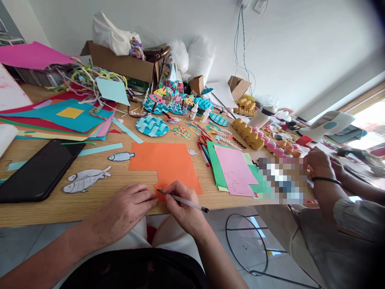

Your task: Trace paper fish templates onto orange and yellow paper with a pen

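Note:
My right hand [185, 206] grips a clear-barrelled pen [189, 202], its tip on the lower left tab of an orange paper [168, 158]. Dark pen lines show on that tab beside the tip. My left hand [128, 210] lies flat with fingers stretched out, its fingertips at the left edge of the same tab. Left of the orange paper lie a bluish paper fish [122, 156] and two overlapping white paper fish [86, 179], outlined in black. A smaller fish cutout [193, 152] is at the paper's right.
A black phone [39, 170] lies at left, near stacked coloured papers [60, 114]. Pink paper [233, 168] rests on green sheets, beside red scissors [205, 140]. Glue bottles [195, 111] stand behind. Another person's hands [321, 162] are at right, near a stool [246, 245].

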The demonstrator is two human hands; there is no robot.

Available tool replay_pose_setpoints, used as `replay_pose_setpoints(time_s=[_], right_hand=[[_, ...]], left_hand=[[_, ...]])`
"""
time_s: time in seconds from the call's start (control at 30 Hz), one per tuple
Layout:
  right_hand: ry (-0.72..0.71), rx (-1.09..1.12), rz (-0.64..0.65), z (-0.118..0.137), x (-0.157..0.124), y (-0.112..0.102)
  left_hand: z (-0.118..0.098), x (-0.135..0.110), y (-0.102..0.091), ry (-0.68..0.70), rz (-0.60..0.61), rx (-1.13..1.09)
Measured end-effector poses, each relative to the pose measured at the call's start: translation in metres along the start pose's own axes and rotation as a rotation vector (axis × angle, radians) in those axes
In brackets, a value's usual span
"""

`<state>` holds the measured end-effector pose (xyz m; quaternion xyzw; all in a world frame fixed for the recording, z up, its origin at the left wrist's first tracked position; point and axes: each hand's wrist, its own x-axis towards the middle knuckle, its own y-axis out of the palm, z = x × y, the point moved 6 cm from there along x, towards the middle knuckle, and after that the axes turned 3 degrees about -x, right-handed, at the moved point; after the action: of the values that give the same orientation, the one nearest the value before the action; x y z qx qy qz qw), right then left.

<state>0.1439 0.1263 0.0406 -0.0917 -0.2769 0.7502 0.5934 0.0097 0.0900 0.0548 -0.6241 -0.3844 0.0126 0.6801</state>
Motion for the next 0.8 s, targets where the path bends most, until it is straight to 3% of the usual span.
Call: replay_pose_setpoints(time_s=[0.8], right_hand=[[-0.020,-0.031,0.008,0.0013,0.0002,0.0014]], left_hand=[[0.0006,-0.0006,0.0017,-0.005,0.010,-0.036]])
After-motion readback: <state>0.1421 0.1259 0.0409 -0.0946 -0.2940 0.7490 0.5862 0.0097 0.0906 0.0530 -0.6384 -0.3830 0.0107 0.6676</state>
